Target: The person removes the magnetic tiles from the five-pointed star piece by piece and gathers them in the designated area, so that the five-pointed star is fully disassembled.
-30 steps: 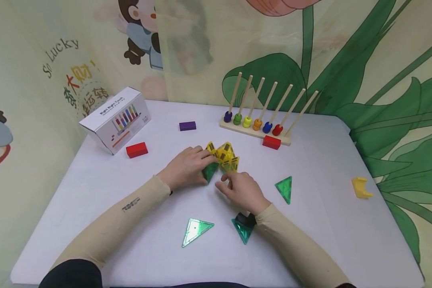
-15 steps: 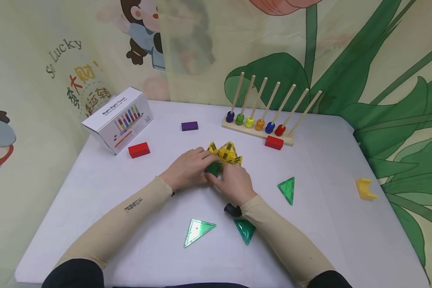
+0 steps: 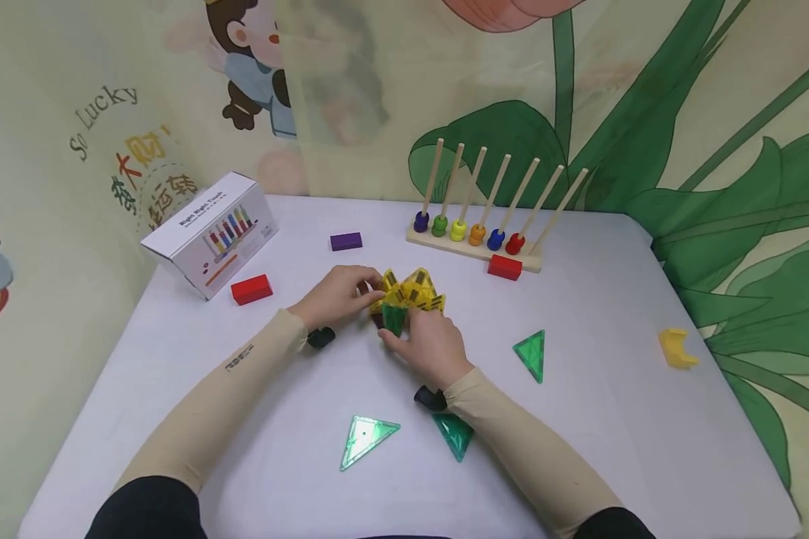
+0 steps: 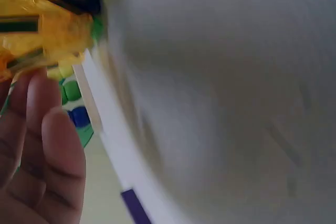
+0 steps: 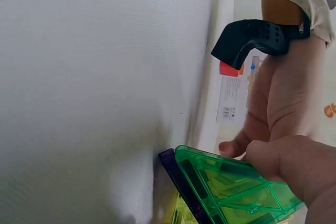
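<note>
A cluster of yellow magnetic tiles (image 3: 414, 288) stands in the middle of the white table (image 3: 600, 299). My left hand (image 3: 369, 292) grips its left side; its fingers (image 4: 39, 140) lie beside a yellow tile (image 4: 44, 30) in the left wrist view. My right hand (image 3: 396, 331) pinches a green triangle tile (image 3: 393, 317) and holds it upright against the front of the yellow cluster. The right wrist view shows this green tile (image 5: 231, 187) under my thumb (image 5: 291, 161), with a purple edge (image 5: 176, 179) beneath it.
Loose green triangles lie at the right (image 3: 531, 354) and near front (image 3: 366, 436), (image 3: 455, 436). A peg rack with coloured rings (image 3: 475, 228) stands at the back. Two red blocks (image 3: 252, 288), (image 3: 504, 266), a purple block (image 3: 346, 241), a white box (image 3: 209, 232) and a yellow piece (image 3: 676, 348) are scattered around.
My right hand moved in from the near side and took hold of the green tile, raising it against the yellow cluster. My left wrist lifted, fingers shifting onto the yellow tiles.
</note>
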Demonstrator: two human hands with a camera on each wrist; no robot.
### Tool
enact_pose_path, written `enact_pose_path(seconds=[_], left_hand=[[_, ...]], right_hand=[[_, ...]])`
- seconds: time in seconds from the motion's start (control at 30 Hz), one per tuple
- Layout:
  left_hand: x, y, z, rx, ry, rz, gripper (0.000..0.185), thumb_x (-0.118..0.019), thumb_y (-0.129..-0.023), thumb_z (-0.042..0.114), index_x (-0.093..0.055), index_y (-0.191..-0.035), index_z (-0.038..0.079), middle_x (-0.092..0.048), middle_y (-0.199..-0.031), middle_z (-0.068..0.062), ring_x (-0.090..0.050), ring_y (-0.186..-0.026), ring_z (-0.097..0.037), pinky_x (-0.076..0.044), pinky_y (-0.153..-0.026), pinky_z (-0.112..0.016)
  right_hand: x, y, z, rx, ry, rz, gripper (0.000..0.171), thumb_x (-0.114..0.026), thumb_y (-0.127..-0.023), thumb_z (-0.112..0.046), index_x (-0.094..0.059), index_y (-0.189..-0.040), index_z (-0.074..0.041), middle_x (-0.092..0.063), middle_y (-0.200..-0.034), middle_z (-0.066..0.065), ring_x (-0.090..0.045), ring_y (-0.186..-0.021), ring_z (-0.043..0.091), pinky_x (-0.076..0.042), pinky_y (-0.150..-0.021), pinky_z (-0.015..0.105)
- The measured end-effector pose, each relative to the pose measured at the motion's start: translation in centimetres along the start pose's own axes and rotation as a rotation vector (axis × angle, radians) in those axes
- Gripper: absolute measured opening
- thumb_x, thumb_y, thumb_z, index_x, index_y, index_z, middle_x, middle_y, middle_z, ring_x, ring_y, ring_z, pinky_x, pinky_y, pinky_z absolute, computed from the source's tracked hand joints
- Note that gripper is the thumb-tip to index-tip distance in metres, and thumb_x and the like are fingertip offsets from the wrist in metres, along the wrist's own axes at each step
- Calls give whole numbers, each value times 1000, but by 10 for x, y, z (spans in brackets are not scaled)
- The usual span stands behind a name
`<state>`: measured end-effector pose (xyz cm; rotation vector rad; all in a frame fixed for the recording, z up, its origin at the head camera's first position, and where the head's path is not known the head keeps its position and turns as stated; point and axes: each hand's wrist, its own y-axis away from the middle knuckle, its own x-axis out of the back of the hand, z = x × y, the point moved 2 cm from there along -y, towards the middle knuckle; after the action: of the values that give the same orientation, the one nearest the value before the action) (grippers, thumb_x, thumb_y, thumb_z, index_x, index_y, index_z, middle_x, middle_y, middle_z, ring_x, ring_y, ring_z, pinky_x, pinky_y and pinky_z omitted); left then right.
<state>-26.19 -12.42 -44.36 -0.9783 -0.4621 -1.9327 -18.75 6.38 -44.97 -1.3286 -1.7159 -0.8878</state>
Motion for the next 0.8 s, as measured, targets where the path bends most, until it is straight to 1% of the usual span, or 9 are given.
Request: enact_pose_path(seconds=[0.1, 0.2, 0.33, 0.47, 0.63, 0.8], left_hand=[[-4, 3, -3, 31, 43, -10, 18, -67, -102, 24, -73, -114, 11, -76, -101, -2, -66, -88, -15, -55, -82, -34], [-6, 8, -3, 68, 82, 7, 17, -68, -102, 25, -72, -113, 12, -76, -100, -1, -65, -87, -16, -55, -83, -34], [-9, 14, -1, 110, 123, 23, 18, -69, -101, 26, -72, -112, 12, -77, -102, -2, -67, -90, -17, -57, -86, -35], [-10, 20, 4, 150, 155, 33, 18, -73, -98, 25, -73, -110, 11, -77, -101, -4, -70, -91, -16, -60, -87, -36], [-12, 29, 8, 180, 184, 46, 18, -77, -95, 24, -72, -105, 11, -78, -99, -4, -71, -87, -16, -60, -85, -35], [-14, 38, 12, 195, 207, 51, 18, -79, -94, 25, -71, -103, 12, -78, -98, -3, -71, -85, -14, -60, -82, -33]], right_hand=[[-1, 0, -1, 7, 17, 3, 45, -74, -92, -52, -65, -86, -8, -42, -56, -3, -48, -52, 15, -32, -47, 25], [1, 1, 1, -2, 29, 3, 46, -75, -92, -50, -71, -97, -5, -44, -55, -3, -50, -53, 15, -33, -48, 26], [4, 1, 6, -4, 39, 0, 45, -75, -91, -46, -74, -113, -6, -54, -57, -2, -54, -55, 15, -38, -48, 26], [8, -1, 12, 15, 43, 7, 39, -76, -91, -38, -74, -115, -8, -64, -65, -3, -57, -59, 15, -43, -52, 27], [10, -4, 17, 27, 32, 1, 30, -76, -90, -31, -72, -112, -11, -67, -77, -2, -58, -68, 17, -45, -58, 29], [11, -9, 20, 26, 22, -17, 27, -75, -91, -25, -72, -115, -14, -70, -89, -1, -61, -77, 20, -51, -67, 33]])
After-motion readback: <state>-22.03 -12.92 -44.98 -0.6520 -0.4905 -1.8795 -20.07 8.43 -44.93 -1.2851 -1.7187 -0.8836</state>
